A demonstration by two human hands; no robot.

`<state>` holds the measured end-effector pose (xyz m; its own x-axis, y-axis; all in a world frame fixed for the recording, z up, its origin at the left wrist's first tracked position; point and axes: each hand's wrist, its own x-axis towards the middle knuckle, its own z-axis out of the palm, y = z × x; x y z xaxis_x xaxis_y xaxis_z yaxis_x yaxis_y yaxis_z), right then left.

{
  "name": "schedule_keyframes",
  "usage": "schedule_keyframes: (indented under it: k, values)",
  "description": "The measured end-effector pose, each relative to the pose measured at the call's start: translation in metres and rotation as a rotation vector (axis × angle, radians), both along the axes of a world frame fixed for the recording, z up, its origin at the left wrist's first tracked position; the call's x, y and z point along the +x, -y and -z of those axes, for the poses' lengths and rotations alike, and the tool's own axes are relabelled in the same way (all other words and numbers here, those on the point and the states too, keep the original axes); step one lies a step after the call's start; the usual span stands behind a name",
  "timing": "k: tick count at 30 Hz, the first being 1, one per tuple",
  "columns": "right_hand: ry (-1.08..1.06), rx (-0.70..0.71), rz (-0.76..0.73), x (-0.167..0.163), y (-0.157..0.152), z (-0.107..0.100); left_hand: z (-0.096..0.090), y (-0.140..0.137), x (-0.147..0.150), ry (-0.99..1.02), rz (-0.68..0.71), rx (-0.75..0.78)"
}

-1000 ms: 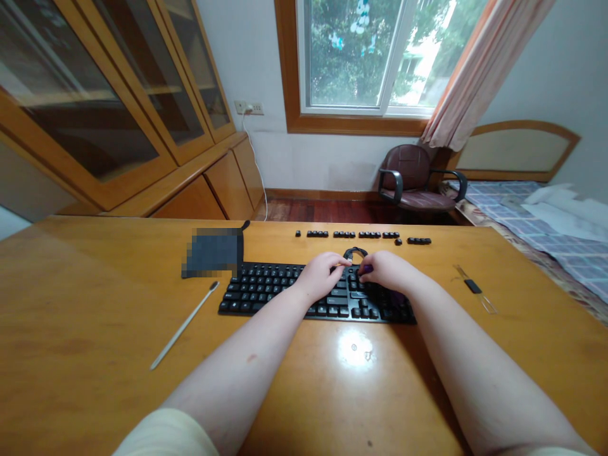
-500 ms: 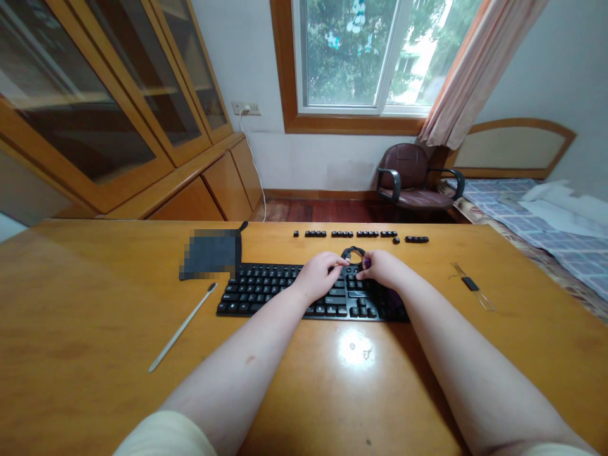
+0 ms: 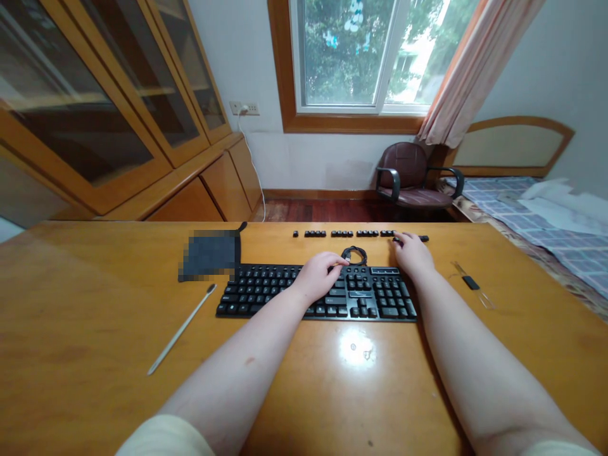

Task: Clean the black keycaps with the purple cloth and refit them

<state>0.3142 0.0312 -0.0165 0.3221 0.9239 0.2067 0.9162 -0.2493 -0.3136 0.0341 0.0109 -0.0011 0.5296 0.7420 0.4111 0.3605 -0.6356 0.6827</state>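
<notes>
A black keyboard (image 3: pixel 266 291) lies flat on the wooden desk, most of its keys in place. Resting over its middle is my left hand (image 3: pixel 319 277), thumb and index finger apart, holding nothing that I can see. My right hand (image 3: pixel 414 254) is past the keyboard's far right corner, its fingertips closed around a small black keycap (image 3: pixel 396 240) at desk level. A row of loose black keycaps (image 3: pixel 342 234) runs along the far side of the desk. Behind the keyboard sits its coiled black cable (image 3: pixel 360 255) with a USB plug.
A dark pouch (image 3: pixel 213 256), partly blurred, lies behind the keyboard's left end. A white-handled brush (image 3: pixel 183 329) lies to the left. On the right is a wire keycap puller (image 3: pixel 471 283) with a black grip. Beyond the desk stand a chair (image 3: pixel 408 171) and a bed (image 3: pixel 546 209).
My right hand has moved right and away from me, from above the upper right keys to the loose keycap by the row. My left hand has stayed put.
</notes>
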Motion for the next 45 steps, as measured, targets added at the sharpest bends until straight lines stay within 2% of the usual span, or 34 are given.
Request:
schedule_keyframes:
  k: [7, 12, 15, 18, 21, 25, 34, 45]
  values:
    - [0.009, -0.09, -0.029, 0.003, -0.003, 0.006, 0.0, 0.0, 0.0, 0.002, -0.001, 0.005]
    - [-0.019, -0.081, 0.033, -0.005, 0.002, -0.009, 0.001, -0.001, 0.0, -0.007, 0.0, 0.004]
    - [-0.132, 0.043, -0.01, -0.026, 0.008, -0.026, 0.002, -0.001, 0.0, -0.006, -0.016, 0.005]
    - [-0.345, 0.152, -0.191, -0.062, 0.018, -0.037, 0.002, 0.0, 0.0, 0.026, -0.059, 0.007]
    - [-0.575, 0.181, -0.347, -0.099, 0.03, -0.035, 0.002, 0.0, 0.0, 0.081, -0.099, 0.017]
    - [-0.694, 0.183, -0.37, -0.123, 0.039, -0.023, 0.004, -0.003, -0.001, 0.096, -0.058, 0.041]
    - [-0.694, 0.214, -0.426, -0.121, 0.038, -0.016, 0.005, -0.004, 0.0, 0.12, -0.133, -0.046]
    - [-0.724, 0.259, -0.457, -0.123, 0.038, -0.014, 0.004, -0.004, 0.001, 0.095, -0.154, -0.062]
